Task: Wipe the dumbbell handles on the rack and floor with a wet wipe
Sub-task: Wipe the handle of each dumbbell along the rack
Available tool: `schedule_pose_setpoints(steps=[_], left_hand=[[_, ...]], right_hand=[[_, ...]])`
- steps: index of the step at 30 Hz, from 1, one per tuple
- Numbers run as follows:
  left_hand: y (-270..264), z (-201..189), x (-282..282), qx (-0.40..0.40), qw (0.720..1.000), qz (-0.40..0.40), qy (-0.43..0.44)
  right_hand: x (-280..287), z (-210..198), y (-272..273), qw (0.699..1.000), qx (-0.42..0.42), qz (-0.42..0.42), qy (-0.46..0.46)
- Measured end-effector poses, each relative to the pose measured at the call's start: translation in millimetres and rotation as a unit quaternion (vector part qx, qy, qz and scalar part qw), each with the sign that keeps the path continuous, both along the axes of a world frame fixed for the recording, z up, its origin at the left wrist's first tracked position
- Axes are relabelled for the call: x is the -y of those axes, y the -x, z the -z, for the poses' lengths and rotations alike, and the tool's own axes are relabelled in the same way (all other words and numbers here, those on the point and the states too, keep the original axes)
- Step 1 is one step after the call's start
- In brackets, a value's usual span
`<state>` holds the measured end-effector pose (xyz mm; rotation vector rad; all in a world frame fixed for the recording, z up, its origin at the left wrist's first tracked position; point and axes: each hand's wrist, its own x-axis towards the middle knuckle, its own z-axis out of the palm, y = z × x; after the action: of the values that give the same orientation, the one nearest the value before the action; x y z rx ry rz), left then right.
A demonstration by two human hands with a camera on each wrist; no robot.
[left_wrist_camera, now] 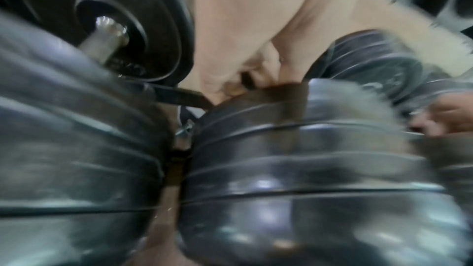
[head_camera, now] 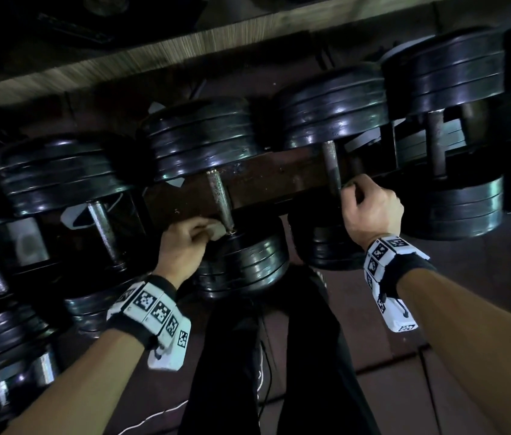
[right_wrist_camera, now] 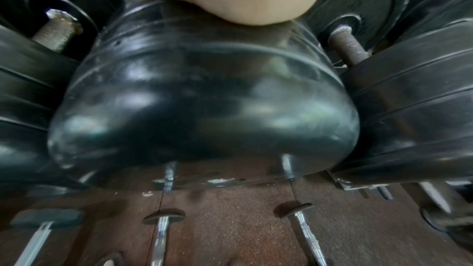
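Pinched in left hand (head_camera: 182, 243): wet wipe (head_camera: 215, 231), pressed to the near end of a dumbbell handle (head_camera: 220, 199) on the rack (head_camera: 266, 180). Right hand (head_camera: 370, 208) curls round the neighbouring handle (head_camera: 332, 166), steadying. Step: wiping rack handles. Next, likely: slide the wipe along the bar.

Glossy black weight plates (head_camera: 204, 136) beyond both hands, a pale wipe (head_camera: 216, 230) in the left hand (head_camera: 182, 243), black-and-white checkered wristbands (head_camera: 153, 312) behind them.
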<state>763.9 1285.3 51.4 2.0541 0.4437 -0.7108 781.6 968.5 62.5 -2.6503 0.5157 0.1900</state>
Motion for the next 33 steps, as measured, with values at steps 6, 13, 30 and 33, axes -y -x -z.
schedule_pose_setpoints(steps=[6, 13, 30, 33], left_hand=[[2, -36, 52, 0.039, 0.998, -0.003, 0.058], [-19, -42, 154, 0.047, 0.989, -0.1, 0.094], [-4, -10, 141, 0.089, 0.919, 0.134, -0.36], [-2, -5, 144, 0.079, 0.891, 0.19, -0.404]], right_hand=[[3, -5, -2, 0.998, -0.026, -0.055, -0.012], [15, -19, -2, 0.983, -0.073, -0.152, -0.066], [124, 35, -64, 0.908, -0.273, -0.239, -0.209], [117, 47, -71, 0.898, -0.284, -0.256, -0.219]])
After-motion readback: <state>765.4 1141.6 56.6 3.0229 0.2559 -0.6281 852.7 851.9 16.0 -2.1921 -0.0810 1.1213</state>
